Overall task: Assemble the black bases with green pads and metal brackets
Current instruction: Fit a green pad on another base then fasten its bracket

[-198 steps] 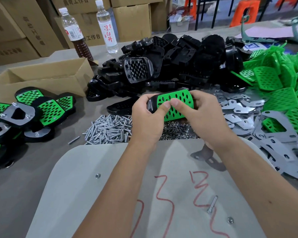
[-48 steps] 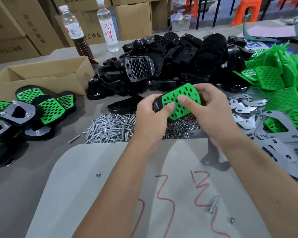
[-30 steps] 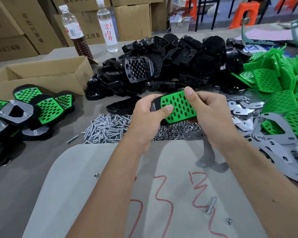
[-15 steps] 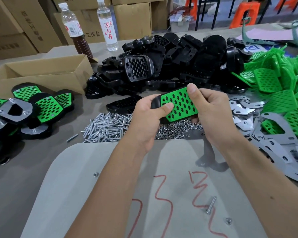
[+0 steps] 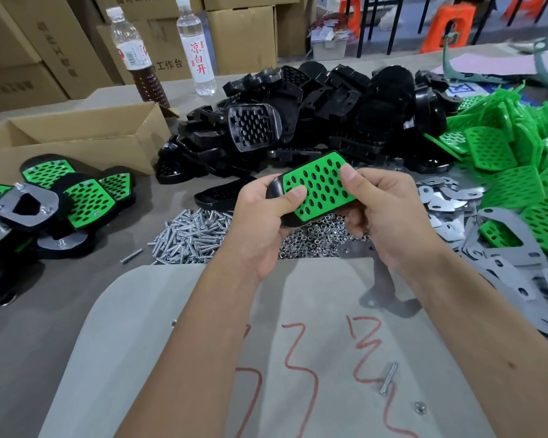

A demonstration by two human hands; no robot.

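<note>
I hold a black base with a perforated green pad [image 5: 318, 188] on its face, above the table's middle. My left hand [image 5: 263, 222] grips its left end, thumb on the pad. My right hand [image 5: 383, 213] grips the right end, thumb pressing the pad's upper right corner. A metal bracket [image 5: 382, 289] lies on the grey board [image 5: 171, 358] below my right wrist. Loose black bases [image 5: 323, 112] are heaped behind, green pads [image 5: 513, 172] at the right, flat brackets [image 5: 503, 267] beside them.
Piles of screws [image 5: 190, 235] and nuts [image 5: 317, 238] lie under my hands. Finished assemblies [image 5: 51, 203] sit at the left by an open carton [image 5: 76, 137]. Two bottles [image 5: 168, 52] stand at the back. One screw [image 5: 388, 379] and a nut [image 5: 420, 407] lie on the board.
Over the last seconds both hands kept hold of the base and pad, tilting them slightly. My right thumb shifted up to the pad's upper right corner.
</note>
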